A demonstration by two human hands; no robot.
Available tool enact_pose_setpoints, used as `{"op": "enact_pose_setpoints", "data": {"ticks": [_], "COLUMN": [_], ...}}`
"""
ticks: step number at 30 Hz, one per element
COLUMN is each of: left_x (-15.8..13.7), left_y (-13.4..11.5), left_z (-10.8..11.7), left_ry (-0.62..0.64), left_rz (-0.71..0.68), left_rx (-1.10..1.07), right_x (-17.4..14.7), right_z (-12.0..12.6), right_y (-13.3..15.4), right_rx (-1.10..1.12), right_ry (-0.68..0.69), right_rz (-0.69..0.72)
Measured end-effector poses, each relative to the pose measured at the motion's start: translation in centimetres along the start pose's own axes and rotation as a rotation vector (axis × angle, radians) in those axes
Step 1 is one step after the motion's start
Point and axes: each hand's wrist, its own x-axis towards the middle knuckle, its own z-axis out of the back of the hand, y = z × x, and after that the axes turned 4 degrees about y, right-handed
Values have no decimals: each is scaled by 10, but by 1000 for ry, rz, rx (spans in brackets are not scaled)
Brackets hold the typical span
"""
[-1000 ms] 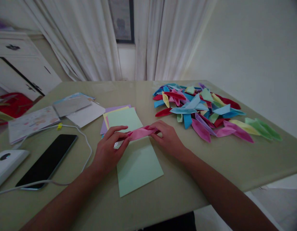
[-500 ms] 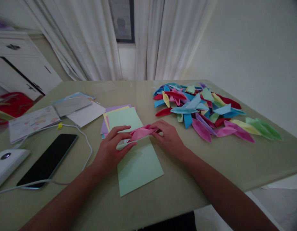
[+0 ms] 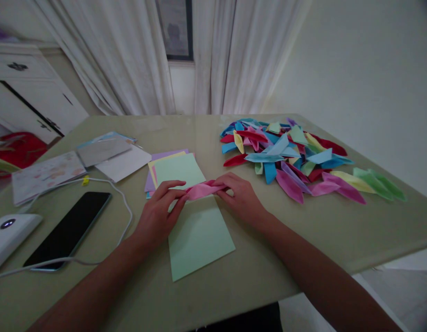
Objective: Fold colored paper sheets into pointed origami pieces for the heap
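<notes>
A folded pink paper piece (image 3: pixel 202 190) is stretched between my hands above the middle of the table. My left hand (image 3: pixel 161 205) pinches its left end between thumb and fingers. At the other end, my right hand (image 3: pixel 239 196) grips it, the fingertips partly hidden. Beneath the pink piece lies a pale green paper sheet (image 3: pixel 202 240), flat on the table. Just behind it is a stack of coloured paper (image 3: pixel 180 167), green on top with yellow and purple edges showing.
A heap of folded coloured paper pieces (image 3: pixel 282 157) covers the back right of the table (image 3: pixel 324 235). On the left are a black phone (image 3: pixel 69 230), a white device (image 3: pixel 14 237), a looping white cable (image 3: pixel 128 207), and flat cards or packets (image 3: pixel 49 175).
My left thumb has moved up and closed onto the pink paper's left end, where thumb and fingers were apart before. My right hand keeps its hold almost unmoved.
</notes>
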Motion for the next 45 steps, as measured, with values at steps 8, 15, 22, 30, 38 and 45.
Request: {"op": "enact_pose_setpoints", "data": {"ticks": [8,15,22,30,38,45], "left_x": [2,-3,-4,-4,-5,-6], "left_y": [0,11,13,11,12,17], "left_z": [1,-7,-8,-6,-5,-8], "left_ry": [30,74,112,86,133,219], "left_rz": [107,-57,-92,-165,-122,22], "left_rx": [-108,-3,-28,52,49,4], "right_x": [0,-1,-1,-2,-2,-2], "right_z": [-1,-2,-3,-3,-4,-6], "right_y": [1,-1,1,0,-3,-9], "right_rx": [1,20,2,-44,-48,-83], "right_ry": [48,62,93,124,122,160], "right_rz": [-9,24,4,-11,0,38]}}
